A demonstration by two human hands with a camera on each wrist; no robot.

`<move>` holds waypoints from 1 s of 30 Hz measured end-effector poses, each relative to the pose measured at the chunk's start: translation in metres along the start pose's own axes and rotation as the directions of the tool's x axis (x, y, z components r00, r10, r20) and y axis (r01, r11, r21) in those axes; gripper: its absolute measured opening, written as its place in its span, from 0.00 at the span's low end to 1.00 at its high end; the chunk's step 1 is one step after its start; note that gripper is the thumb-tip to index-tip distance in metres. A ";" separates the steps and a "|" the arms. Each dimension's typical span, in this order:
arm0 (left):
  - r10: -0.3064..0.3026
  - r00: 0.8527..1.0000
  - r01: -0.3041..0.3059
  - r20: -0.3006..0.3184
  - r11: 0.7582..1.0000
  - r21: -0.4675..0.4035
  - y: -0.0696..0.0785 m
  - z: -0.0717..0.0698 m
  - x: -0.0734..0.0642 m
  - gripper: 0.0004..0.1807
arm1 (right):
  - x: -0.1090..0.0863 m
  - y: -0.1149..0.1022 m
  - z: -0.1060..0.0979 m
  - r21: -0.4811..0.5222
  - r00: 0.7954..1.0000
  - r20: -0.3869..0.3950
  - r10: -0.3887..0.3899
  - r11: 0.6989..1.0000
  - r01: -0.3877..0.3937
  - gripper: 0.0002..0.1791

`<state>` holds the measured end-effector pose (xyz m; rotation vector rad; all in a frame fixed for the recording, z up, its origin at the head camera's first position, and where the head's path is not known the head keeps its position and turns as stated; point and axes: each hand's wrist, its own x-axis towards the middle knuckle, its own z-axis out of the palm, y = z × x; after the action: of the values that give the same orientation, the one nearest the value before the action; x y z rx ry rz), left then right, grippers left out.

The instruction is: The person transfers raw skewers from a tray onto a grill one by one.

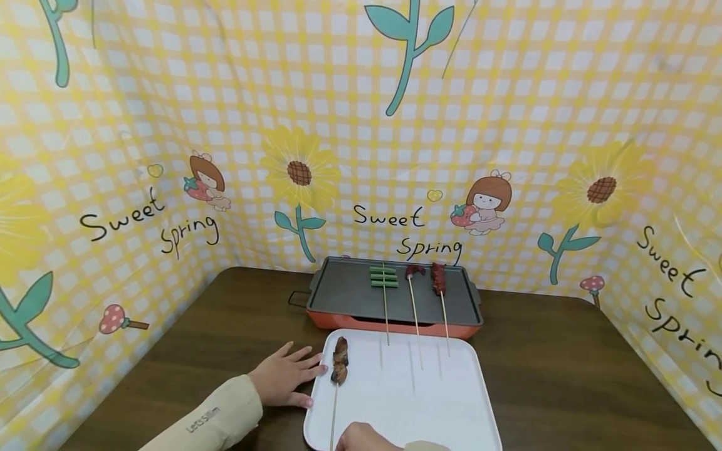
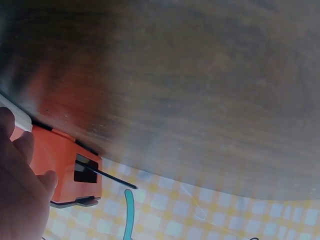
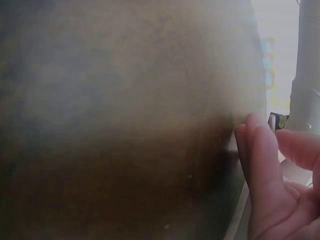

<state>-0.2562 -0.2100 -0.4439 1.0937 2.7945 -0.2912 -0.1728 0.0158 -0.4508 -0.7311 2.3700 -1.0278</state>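
Note:
A white tray (image 1: 417, 401) lies on the table, and a skewer of browned meat chunks (image 1: 340, 360) rests along its left side. With spread fingers, my left hand (image 1: 284, 376) touches the tray's left rim; in the left wrist view part of that hand (image 2: 22, 175) shows at the left edge. My right hand (image 1: 366, 437) is at the bottom of the head view, pinching the lower end of the meat skewer's stick. The right wrist view shows the right hand's (image 3: 280, 185) thumb and fingers brought together, with a thin pale stick end by them; the exact contact is partly hidden.
Behind the tray stands a red grill with a dark plate (image 1: 344, 294). On it lie a green vegetable skewer (image 1: 384, 277), a curled dark-red skewer (image 1: 414, 272) and a red meat skewer (image 1: 438, 279), their sticks overhanging the tray. A checked cloth (image 1: 350, 94) surrounds the brown table (image 1: 541, 376).

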 end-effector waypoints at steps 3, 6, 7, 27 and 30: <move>0.002 1.000 -0.002 -0.001 1.000 0.010 0.000 0.000 0.001 0.38 | 0.002 -0.001 0.001 0.028 1.000 -0.001 0.031 0.999 -0.031 0.06; 0.010 1.000 -0.010 -0.008 1.000 0.030 -0.001 0.001 0.002 0.38 | 0.004 -0.001 0.002 0.023 0.998 0.013 0.058 0.998 -0.058 0.06; 0.012 1.000 -0.012 -0.009 0.999 0.035 -0.002 0.001 0.003 0.38 | 0.005 -0.001 0.001 0.030 0.997 0.017 0.071 0.997 -0.072 0.06; -0.009 1.000 0.010 0.017 1.000 -0.005 -0.003 0.003 0.002 0.38 | 0.002 0.004 -0.003 0.242 0.976 -0.163 0.145 0.965 -0.103 0.02; -0.010 1.000 0.010 0.018 1.000 -0.013 -0.003 0.003 0.002 0.38 | 0.000 0.008 -0.005 0.239 0.977 -0.166 0.133 0.967 -0.091 0.03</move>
<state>-0.2594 -0.2114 -0.4470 1.0692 2.7833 -0.2824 -0.1786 0.0234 -0.4539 -0.4283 2.3557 -1.3403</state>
